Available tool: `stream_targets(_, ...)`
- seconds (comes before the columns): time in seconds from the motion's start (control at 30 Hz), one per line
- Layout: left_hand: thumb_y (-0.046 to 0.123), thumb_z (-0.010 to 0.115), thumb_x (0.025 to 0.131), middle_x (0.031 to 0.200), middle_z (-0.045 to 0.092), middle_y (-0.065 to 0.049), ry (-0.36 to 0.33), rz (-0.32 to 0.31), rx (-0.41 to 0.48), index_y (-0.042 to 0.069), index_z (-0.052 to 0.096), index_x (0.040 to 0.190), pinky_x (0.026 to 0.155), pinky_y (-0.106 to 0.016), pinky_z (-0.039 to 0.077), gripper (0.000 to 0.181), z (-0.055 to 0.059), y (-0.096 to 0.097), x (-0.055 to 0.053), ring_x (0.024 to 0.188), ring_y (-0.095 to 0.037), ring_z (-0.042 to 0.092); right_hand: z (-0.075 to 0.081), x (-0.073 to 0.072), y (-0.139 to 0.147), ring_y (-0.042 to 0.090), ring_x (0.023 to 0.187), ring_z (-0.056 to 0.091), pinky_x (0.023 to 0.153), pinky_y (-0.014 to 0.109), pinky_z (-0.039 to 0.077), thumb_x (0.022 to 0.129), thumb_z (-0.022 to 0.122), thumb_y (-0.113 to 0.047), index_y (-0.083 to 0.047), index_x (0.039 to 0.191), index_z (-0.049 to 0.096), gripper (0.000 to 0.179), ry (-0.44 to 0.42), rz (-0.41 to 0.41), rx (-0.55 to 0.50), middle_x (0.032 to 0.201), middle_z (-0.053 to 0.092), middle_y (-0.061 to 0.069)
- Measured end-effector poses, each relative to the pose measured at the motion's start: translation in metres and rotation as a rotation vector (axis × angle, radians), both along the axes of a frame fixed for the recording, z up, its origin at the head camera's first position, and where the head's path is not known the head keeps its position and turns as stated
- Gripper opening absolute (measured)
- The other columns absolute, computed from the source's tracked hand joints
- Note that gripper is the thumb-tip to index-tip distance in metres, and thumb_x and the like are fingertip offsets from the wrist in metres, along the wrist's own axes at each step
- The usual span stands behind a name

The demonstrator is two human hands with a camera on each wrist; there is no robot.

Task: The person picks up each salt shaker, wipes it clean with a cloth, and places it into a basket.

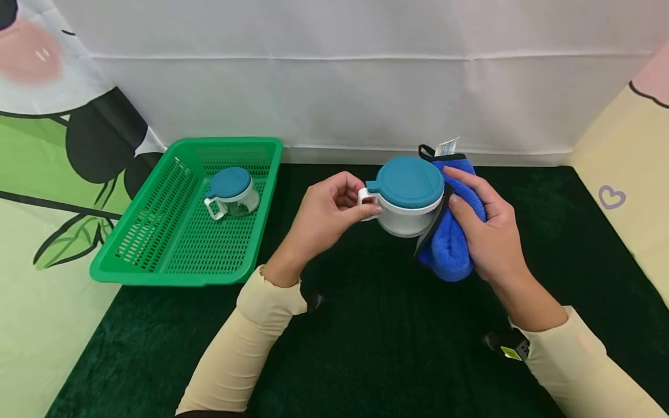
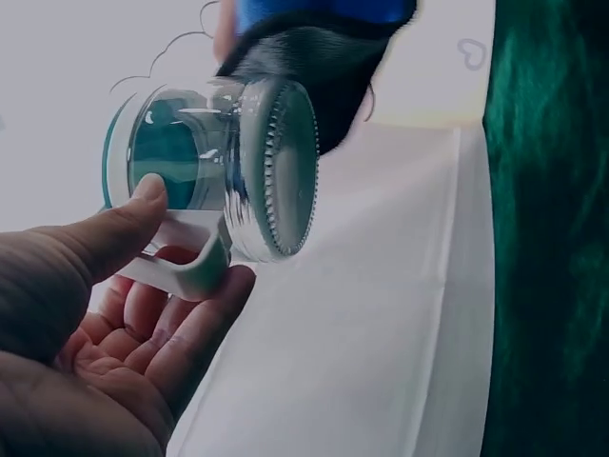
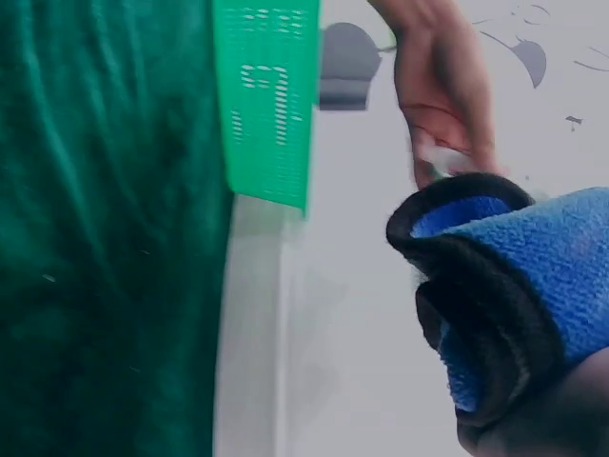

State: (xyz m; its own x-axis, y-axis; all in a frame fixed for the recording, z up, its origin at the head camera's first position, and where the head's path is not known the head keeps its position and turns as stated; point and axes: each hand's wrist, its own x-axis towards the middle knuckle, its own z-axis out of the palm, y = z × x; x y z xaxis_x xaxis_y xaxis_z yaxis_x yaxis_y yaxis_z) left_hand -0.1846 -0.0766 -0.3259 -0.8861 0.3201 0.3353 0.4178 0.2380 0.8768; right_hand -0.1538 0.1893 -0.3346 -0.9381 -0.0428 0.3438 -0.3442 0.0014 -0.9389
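My left hand [image 1: 329, 217] pinches the white handle [image 2: 190, 271] of a clear glass jar [image 1: 405, 220] with a blue lid [image 1: 410, 181]. The jar is held up off the table, its ridged bottom facing the left wrist camera. On the other side of it, my right hand [image 1: 483, 226] grips a folded blue towel [image 1: 452, 255] with black edging. The towel lies against the jar's right side. In the right wrist view, the towel [image 3: 571, 267] hides most of the jar, and much of the right hand is out of sight.
A green plastic basket [image 1: 110, 273] with slotted walls stands at the left. Inside it sits a smaller lidded jar [image 1: 232, 191] with a white handle. Dark green cloth [image 1: 366, 348] covers the table, and a white backdrop [image 1: 334, 104] rises behind.
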Motion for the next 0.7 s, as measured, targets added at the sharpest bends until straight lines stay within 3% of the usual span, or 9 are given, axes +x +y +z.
stream_targets(0.1,0.011,0.080,0.093,0.097,0.070,-0.004,0.013,-0.028,-0.023,0.005,0.066,0.102,0.078,-0.031,0.060,0.018,-0.003,0.002,0.001,0.083,-0.017,0.068,0.010,-0.001,0.006,0.031,0.129,0.044,0.096,0.037,0.044,0.107,0.056,-0.014,-0.012,0.143,0.061,0.037,0.019,0.024,-0.007,0.147,0.049,0.013)
stream_targets(0.2,0.009,0.079,0.092,0.098,0.070,-0.004,0.031,-0.054,-0.005,0.005,0.066,0.102,0.077,-0.032,0.061,0.017,-0.005,0.001,0.001,0.083,-0.017,0.068,0.015,-0.005,0.013,0.032,0.130,0.042,0.095,0.037,0.045,0.107,0.055,-0.016,-0.014,0.144,0.060,0.037,-0.014,0.081,0.017,0.150,0.046,0.012)
stream_targets(0.4,0.006,0.080,0.092,0.099,0.070,-0.005,0.044,-0.091,0.036,0.003,0.065,0.103,0.076,-0.035,0.061,0.018,-0.004,-0.003,0.003,0.081,-0.018,0.068,-0.001,-0.014,0.024,0.031,0.125,0.046,0.091,0.043,0.047,0.111,0.050,-0.029,-0.023,0.147,0.056,0.037,-0.257,0.236,0.155,0.143,0.049,0.008)
stream_targets(0.47,0.005,0.079,0.092,0.099,0.070,-0.005,0.032,-0.104,0.037,0.003,0.065,0.103,0.076,-0.035,0.061,0.018,-0.005,-0.004,0.004,0.082,-0.019,0.068,-0.004,-0.015,0.029,0.030,0.121,0.049,0.089,0.042,0.050,0.111,0.048,-0.031,-0.026,0.147,0.054,0.037,-0.302,0.273,0.205,0.139,0.051,0.008)
stream_targets(0.57,0.005,0.079,0.092,0.099,0.070,-0.005,0.013,-0.124,0.027,0.005,0.065,0.102,0.076,-0.035,0.061,0.017,-0.009,-0.003,0.005,0.083,-0.018,0.069,0.005,-0.014,0.032,0.032,0.120,0.049,0.086,0.043,0.051,0.111,0.047,-0.031,-0.027,0.148,0.054,0.038,-0.280,0.272,0.270,0.143,0.049,0.006)
stream_targets(0.7,0.006,0.079,0.092,0.099,0.070,-0.004,0.010,-0.141,0.025,0.005,0.066,0.102,0.077,-0.034,0.061,0.017,-0.013,-0.003,0.006,0.083,-0.017,0.070,0.023,-0.014,0.034,0.036,0.122,0.046,0.084,0.041,0.053,0.110,0.048,-0.029,-0.025,0.150,0.055,0.040,-0.175,0.244,0.290,0.151,0.043,0.007)
